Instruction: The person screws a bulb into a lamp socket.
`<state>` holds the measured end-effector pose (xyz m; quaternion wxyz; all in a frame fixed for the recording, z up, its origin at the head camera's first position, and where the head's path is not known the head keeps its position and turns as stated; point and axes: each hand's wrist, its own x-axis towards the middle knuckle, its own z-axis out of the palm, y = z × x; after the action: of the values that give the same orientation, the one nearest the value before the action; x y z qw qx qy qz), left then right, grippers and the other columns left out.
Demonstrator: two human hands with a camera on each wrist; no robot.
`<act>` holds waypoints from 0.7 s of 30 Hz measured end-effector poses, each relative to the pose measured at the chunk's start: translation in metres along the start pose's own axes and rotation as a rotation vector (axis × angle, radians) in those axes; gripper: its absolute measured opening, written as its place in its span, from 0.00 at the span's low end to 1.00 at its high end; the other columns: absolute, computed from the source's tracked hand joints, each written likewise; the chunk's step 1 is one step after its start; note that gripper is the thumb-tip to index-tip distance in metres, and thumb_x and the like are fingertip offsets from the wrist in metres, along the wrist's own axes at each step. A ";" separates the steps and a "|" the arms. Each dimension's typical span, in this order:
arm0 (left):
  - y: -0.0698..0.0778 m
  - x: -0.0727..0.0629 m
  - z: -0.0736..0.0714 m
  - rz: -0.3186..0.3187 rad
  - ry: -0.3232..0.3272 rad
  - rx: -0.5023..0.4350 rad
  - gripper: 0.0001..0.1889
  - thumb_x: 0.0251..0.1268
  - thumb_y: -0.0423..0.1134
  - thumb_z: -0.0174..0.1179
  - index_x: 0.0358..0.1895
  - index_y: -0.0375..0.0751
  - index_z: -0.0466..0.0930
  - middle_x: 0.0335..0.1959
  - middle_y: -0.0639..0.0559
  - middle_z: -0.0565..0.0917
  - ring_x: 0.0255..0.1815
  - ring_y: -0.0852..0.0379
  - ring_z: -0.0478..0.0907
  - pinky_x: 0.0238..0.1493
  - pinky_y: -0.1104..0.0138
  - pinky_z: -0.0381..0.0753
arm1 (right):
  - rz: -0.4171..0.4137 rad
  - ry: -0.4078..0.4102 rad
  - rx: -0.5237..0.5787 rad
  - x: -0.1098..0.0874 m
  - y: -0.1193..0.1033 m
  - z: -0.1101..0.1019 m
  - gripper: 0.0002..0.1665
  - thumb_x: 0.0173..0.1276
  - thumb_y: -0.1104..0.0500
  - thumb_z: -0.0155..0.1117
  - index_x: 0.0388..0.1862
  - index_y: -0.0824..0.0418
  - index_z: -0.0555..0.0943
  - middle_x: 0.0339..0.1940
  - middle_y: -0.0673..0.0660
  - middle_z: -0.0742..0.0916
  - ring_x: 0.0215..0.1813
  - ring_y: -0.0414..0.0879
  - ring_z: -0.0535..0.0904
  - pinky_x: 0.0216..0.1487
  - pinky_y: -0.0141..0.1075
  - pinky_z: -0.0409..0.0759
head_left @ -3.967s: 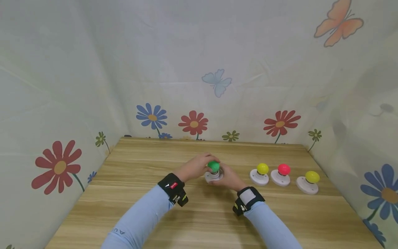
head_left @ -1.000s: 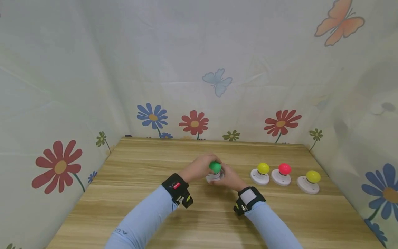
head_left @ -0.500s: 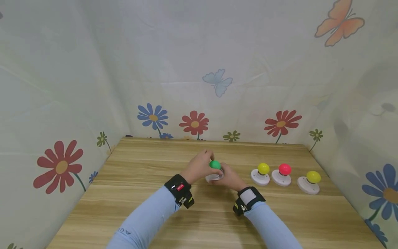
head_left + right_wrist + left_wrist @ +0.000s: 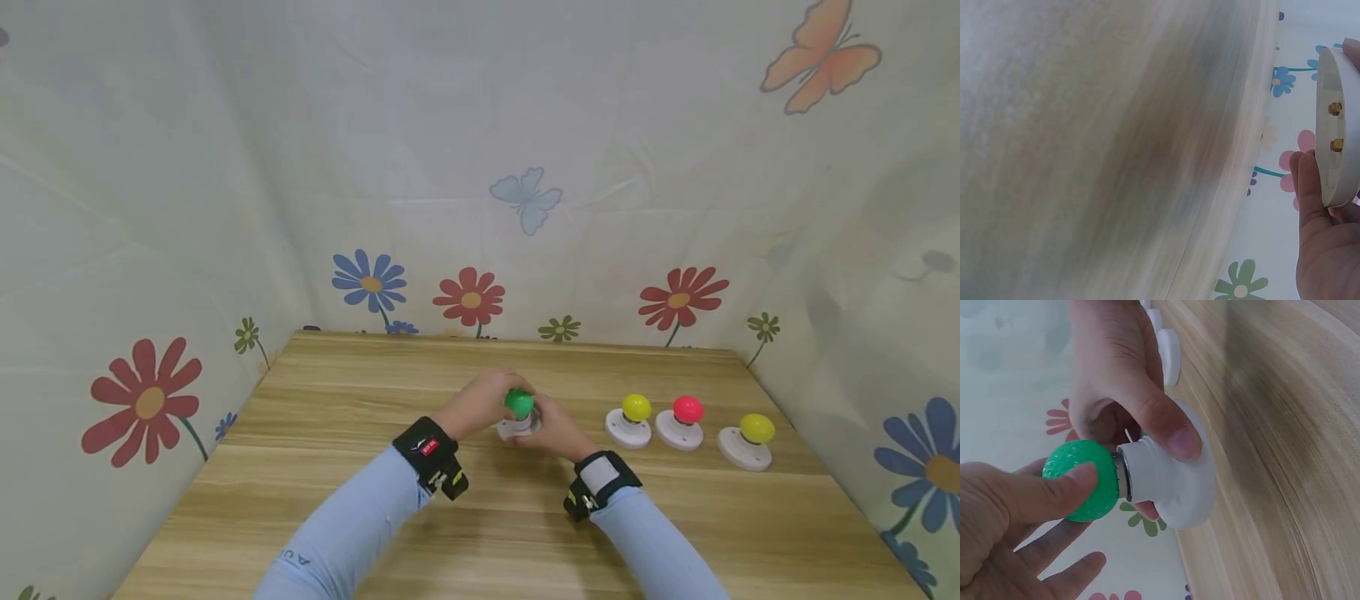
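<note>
Thumb and fingers of my left hand (image 4: 1029,506) pinch a green light bulb (image 4: 1088,481). Its metal cap sits at the mouth of a white lamp holder (image 4: 1175,481), with a band of metal showing between the two. My right hand (image 4: 553,429) grips the holder's round base, the thumb lying across its top. In the head view the green bulb (image 4: 519,403) points upward between both hands. The right wrist view shows the underside of the lamp holder (image 4: 1341,162), with brass screws, raised off the table. Part of the base is hidden behind fingers.
Right of the hands, three white lamp holders stand on the wooden table (image 4: 337,392): one with a yellow bulb (image 4: 637,407), one with a red bulb (image 4: 687,409) and one with another yellow bulb (image 4: 757,428). A flower-printed curtain (image 4: 420,167) encloses the back and sides.
Half a second ago my left fingers were loosened and spread around the green bulb; now they are closed about it again. My right hand and the lamp holder stay almost in place.
</note>
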<state>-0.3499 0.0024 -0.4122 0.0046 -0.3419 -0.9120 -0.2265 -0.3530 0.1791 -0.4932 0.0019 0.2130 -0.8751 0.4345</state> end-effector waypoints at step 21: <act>0.000 -0.001 0.003 -0.071 0.067 0.021 0.21 0.58 0.47 0.68 0.51 0.41 0.76 0.48 0.51 0.75 0.43 0.60 0.75 0.46 0.74 0.79 | -0.039 -0.077 0.072 0.004 -0.004 -0.004 0.36 0.53 0.55 0.77 0.60 0.60 0.74 0.52 0.56 0.82 0.52 0.49 0.78 0.59 0.49 0.76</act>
<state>-0.3484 0.0033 -0.4148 0.0309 -0.3013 -0.9254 -0.2280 -0.3555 0.1787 -0.4867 -0.0311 0.2468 -0.8540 0.4569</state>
